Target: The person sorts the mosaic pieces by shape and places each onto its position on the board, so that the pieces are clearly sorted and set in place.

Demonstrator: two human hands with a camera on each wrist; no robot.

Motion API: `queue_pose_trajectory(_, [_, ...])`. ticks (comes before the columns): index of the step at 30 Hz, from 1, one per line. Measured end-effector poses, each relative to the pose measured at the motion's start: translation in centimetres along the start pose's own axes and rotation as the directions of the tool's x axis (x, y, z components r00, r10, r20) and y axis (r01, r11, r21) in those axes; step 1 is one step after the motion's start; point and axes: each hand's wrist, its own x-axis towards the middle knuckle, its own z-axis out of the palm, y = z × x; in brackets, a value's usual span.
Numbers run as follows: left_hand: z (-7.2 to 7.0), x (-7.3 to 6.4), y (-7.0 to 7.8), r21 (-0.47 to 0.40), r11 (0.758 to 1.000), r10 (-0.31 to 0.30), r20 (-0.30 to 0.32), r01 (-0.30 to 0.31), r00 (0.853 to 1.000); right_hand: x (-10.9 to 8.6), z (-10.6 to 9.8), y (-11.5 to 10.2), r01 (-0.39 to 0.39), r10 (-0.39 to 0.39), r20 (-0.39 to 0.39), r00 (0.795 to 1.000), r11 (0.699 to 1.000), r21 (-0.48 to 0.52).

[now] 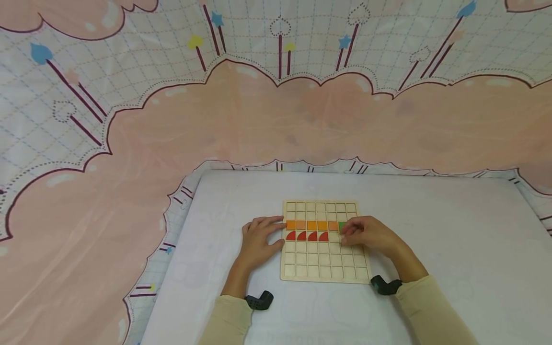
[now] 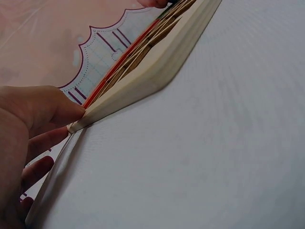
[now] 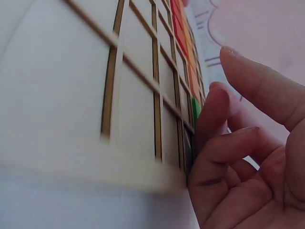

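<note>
A wooden grid board (image 1: 319, 259) lies flat on the white table. One of its rows holds several orange tiles (image 1: 311, 225) and a green tile (image 1: 341, 224) at their right end. In the row below sit several red quarter-circle tiles (image 1: 312, 236). My left hand (image 1: 258, 242) rests against the board's left edge, fingers extended; the left wrist view shows its thumb and fingertips touching the rim. Over the board's right side is my right hand (image 1: 373, 235), its fingers bent loosely beside the green tile. Thumb and index stand apart in the right wrist view, with no piece visible between them.
The white table (image 1: 448, 230) extends around the board. Behind and to the left hangs a pink and white patterned cloth (image 1: 258, 120). Dark wrist devices sit on the left wrist (image 1: 260, 301) and the right wrist (image 1: 385, 286).
</note>
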Motion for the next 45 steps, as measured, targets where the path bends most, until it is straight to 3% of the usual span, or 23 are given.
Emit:
queue_pose_trajectory(7, [0.0, 0.0, 0.0, 0.001, 1.0, -0.003, -0.003, 0.003, 1.0, -1.6, -1.7, 0.8, -0.044, 0.043, -0.028, 0.999, 0.998, -0.042])
queue_pose_trajectory(17, [0.1, 0.0, -0.1, 0.006, 1.0, -0.004, 0.005, 0.004, 1.0, -3.8, -4.6, 2.1, -0.033, 0.028, -0.034, 0.999, 0.984, -0.174])
queue_pose_trajectory(29, [0.0, 0.0, -0.1, -0.001, 1.0, -0.001, 0.002, 0.001, 1.0, -6.5, -7.6, 4.4, -0.076, 0.085, 0.029, 0.996, 0.973, -0.217])
queue_pose_trajectory(39, [-0.1, 0.0, 0.0, -0.013, 1.0, 0.01, -0.004, -0.01, 1.0, -7.8, -8.8, 6.8, 0.094, -0.046, 0.171, 0.984, 0.953, -0.287])
queue_pose_trajectory(45, [-0.2, 0.0, 0.1, -0.016, 1.0, 0.018, -0.003, -0.018, 1.0, -7.8, -8.8, 7.6, 0.217, -0.161, 0.205, 0.965, 0.934, -0.285])
